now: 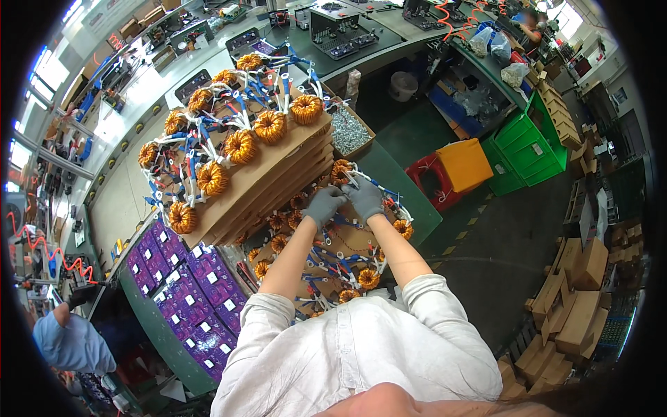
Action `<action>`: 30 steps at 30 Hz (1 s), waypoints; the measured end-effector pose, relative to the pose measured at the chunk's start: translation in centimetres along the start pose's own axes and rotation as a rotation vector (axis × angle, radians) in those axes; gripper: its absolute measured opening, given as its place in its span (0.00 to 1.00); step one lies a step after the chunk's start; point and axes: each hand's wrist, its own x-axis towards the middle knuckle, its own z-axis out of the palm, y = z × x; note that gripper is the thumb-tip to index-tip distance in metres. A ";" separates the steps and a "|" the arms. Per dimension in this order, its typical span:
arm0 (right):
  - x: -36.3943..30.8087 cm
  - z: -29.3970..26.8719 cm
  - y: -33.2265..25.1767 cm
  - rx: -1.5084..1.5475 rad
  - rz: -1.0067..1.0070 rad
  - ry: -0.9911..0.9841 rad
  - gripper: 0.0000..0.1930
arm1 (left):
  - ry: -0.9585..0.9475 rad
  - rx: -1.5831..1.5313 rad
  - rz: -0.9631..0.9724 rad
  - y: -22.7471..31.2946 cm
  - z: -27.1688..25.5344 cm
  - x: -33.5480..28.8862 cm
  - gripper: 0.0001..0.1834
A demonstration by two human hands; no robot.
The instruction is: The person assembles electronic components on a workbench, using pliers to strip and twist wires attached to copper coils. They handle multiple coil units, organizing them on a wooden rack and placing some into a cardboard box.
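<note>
Both my hands wear grey gloves and work close together over a lower layer of copper-wound ring coils on cardboard. My right hand (365, 199) is closed on a white wire lead (351, 181) beside a copper-wound ring coil (341, 169). Right next to it, my left hand (324, 204) has its fingers pinched together; what lies between them is too small to make out. To the left rises a tall stack of cardboard sheets (278, 170), its top covered with copper ring coils (269, 127) and blue, white and red leads with ring terminals.
Purple circuit boards (187, 299) lie at the left. Behind my hands stands a box of small metal screws (349, 131). To the right are an orange-and-red stool (462, 168), green crates (531, 149) and cardboard boxes (577, 313). A co-worker's sleeve (73, 344) shows at far left.
</note>
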 end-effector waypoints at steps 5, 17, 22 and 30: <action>1.0 0.3 1.5 0.158 -0.086 -0.006 0.19 | -0.105 -0.403 -0.037 -0.4 -0.6 0.2 0.13; 1.5 -0.2 2.3 0.835 0.148 -0.199 0.11 | 0.019 -0.238 -0.056 -0.9 -0.5 0.2 0.11; 2.0 -0.5 2.9 0.814 0.133 -0.260 0.13 | 0.026 -0.203 -0.147 0.1 -1.0 0.2 0.09; 2.3 -0.1 3.0 0.661 0.006 -0.262 0.16 | 0.075 -0.082 -0.147 -0.6 -0.6 1.4 0.12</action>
